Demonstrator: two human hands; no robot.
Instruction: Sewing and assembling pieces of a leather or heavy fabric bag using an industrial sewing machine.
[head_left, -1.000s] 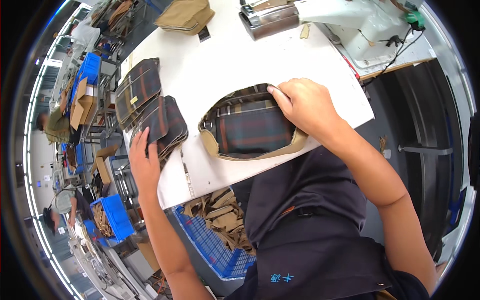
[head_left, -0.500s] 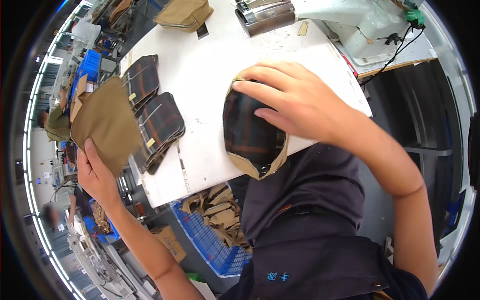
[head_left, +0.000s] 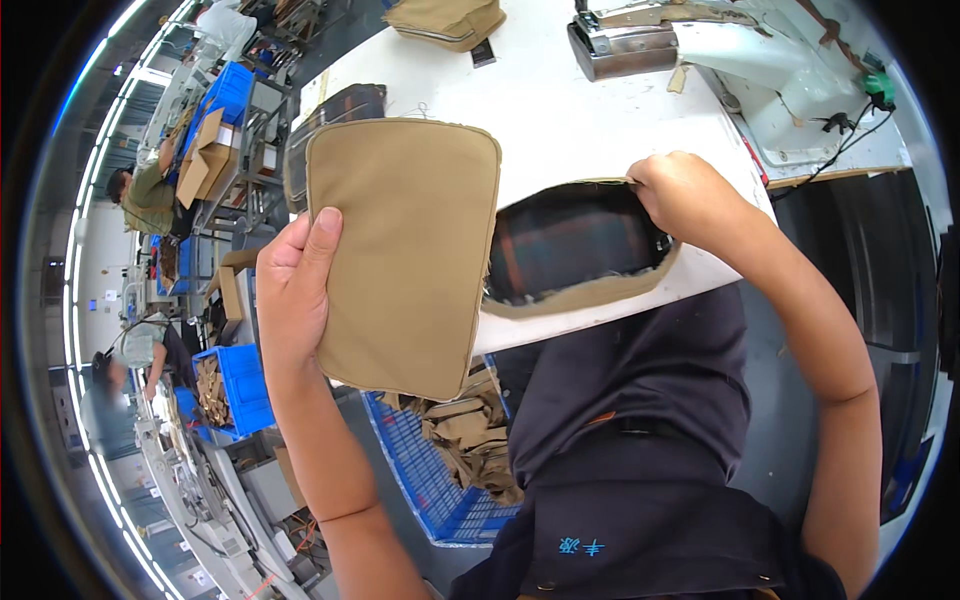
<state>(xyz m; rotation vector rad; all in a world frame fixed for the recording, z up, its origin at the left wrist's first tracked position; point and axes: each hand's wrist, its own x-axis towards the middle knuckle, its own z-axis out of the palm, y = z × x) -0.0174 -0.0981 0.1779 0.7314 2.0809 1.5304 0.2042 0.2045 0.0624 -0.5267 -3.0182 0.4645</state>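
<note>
My left hand [head_left: 300, 280] grips a flat tan fabric panel [head_left: 405, 260] with rounded corners by its left edge, thumb on top. The panel is held upright over the white table's left part. To its right lies a tan fabric pouch piece [head_left: 590, 298], open at the top, with a dark plaid lining [head_left: 575, 240] inside. My right hand [head_left: 685, 200] pinches the pouch piece's rim at its upper right corner. The panel's right edge overlaps the pouch's left end. Behind the panel, a stack of plaid panels [head_left: 350, 105] is mostly hidden.
A sewing machine [head_left: 770, 75] stands on the white table [head_left: 545, 120] at the far right. A finished-looking tan pouch [head_left: 445, 22] lies at the far edge. Below the table, a blue basket [head_left: 415, 480] holds tan fabric pieces. Two people work at the left.
My left hand has brought the tan panel rightward, up to the pouch piece. My right hand has turned the pouch piece sideways and closed on its right corner.
</note>
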